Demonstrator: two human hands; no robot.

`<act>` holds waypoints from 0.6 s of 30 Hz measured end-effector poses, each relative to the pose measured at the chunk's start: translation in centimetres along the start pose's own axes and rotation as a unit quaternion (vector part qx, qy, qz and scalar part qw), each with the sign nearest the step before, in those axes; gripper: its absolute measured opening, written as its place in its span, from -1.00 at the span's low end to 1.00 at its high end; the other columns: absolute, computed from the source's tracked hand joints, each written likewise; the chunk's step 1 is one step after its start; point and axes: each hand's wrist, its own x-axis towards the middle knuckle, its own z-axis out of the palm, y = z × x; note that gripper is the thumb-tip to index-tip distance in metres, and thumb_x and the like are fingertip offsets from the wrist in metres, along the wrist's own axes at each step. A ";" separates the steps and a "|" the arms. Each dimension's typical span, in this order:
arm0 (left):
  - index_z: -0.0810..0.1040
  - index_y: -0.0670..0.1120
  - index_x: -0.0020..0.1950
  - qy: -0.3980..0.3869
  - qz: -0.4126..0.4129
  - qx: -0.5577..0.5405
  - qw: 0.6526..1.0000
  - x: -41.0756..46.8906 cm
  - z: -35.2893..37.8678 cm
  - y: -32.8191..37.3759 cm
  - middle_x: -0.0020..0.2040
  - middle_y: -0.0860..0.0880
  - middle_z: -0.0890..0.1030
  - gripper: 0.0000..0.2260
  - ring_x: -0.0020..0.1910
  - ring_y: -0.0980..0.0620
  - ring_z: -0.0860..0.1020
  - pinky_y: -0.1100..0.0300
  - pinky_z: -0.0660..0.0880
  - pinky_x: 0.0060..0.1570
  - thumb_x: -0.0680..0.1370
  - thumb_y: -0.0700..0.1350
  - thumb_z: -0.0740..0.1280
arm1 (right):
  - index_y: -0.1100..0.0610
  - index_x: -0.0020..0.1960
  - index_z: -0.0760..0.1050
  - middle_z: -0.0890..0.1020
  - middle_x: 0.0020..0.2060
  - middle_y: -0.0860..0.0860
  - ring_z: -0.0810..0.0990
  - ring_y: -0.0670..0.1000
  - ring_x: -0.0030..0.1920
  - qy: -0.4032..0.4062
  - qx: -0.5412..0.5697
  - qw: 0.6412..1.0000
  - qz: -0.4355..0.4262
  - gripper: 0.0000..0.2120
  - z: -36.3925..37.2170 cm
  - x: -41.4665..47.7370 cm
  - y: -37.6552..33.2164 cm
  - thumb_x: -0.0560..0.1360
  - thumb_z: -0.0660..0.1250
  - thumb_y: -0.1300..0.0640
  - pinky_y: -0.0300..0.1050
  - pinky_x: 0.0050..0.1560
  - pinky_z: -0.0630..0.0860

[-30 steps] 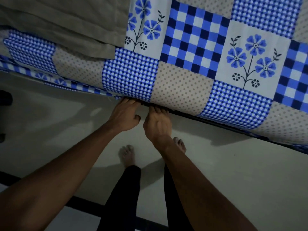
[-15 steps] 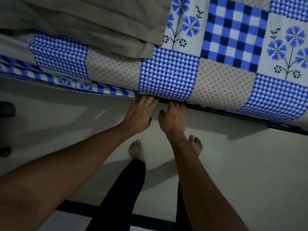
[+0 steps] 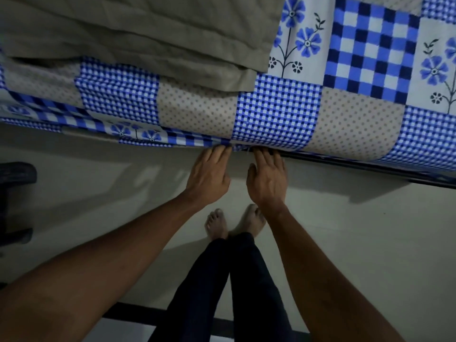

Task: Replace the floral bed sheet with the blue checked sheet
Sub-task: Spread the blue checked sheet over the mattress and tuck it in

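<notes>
The sheet (image 3: 276,114) lies on the bed in the top half of the frame. It has blue and white checks, dotted gray squares and squares with blue flowers. Its long edge runs from the left side to the right side and dips a little lower toward the right. On the left, the sheet bends over the side of the bed and hangs down a short way.

Both hands meet the low edge of the sheet near the middle of the frame. The left hand (image 3: 209,176) is flat, back up, with its fingers (image 3: 218,155) straight and close together. Their tips touch the hem. The right hand (image 3: 267,180) is just beside it, also flat, with its fingers (image 3: 267,156) straight. Their tips go a bit under the edge, so you cannot see the ends. Its thumb sticks out toward the left hand. Neither hand curls around the cloth.

A folded gray cloth (image 3: 148,38) sits on the sheet in the upper left. A dark bar (image 3: 370,166) runs under the sheet edge on the right. Below is the pale floor (image 3: 370,243), with two bare feet (image 3: 217,223) and dark legs (image 3: 209,280). A black thing (image 3: 14,174) stands at the left edge.
</notes>
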 end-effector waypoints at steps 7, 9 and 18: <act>0.38 -0.17 0.44 0.016 -0.022 0.022 0.999 0.7 -0.2 -0.7 0.33 -0.14 0.43 -0.40 0.27 -0.18 0.40 -0.06 0.34 0.35 0.37 -0.21 0.33 | -0.02 0.47 0.28 0.35 0.46 -0.03 0.19 0.15 0.47 -0.179 -0.106 0.974 0.086 -0.41 -1.9 2.0 -3.6 0.48 0.32 -0.07 0.29 0.29 0.29; 0.38 -0.18 0.43 0.018 -0.009 0.001 1.000 0.8 0.1 0.1 0.34 -0.13 0.43 -0.40 0.30 -0.16 0.40 -0.05 0.33 0.37 0.39 -0.19 0.35 | 0.04 0.37 0.42 0.46 0.37 0.05 0.27 0.19 0.42 -0.223 -0.110 0.961 0.117 -0.54 -3.0 3.8 -5.0 0.52 0.27 -0.10 0.24 0.25 0.35; 0.40 -0.15 0.41 -0.018 -0.027 0.028 0.999 2.2 -0.2 1.6 0.32 -0.12 0.46 -0.42 0.25 -0.16 0.43 -0.03 0.42 0.26 0.37 -0.16 0.33 | 0.02 0.40 0.38 0.43 0.40 0.03 0.24 0.18 0.46 -0.237 -0.078 0.964 0.094 -0.54 -3.8 3.1 -4.0 0.55 0.19 -0.11 0.28 0.33 0.29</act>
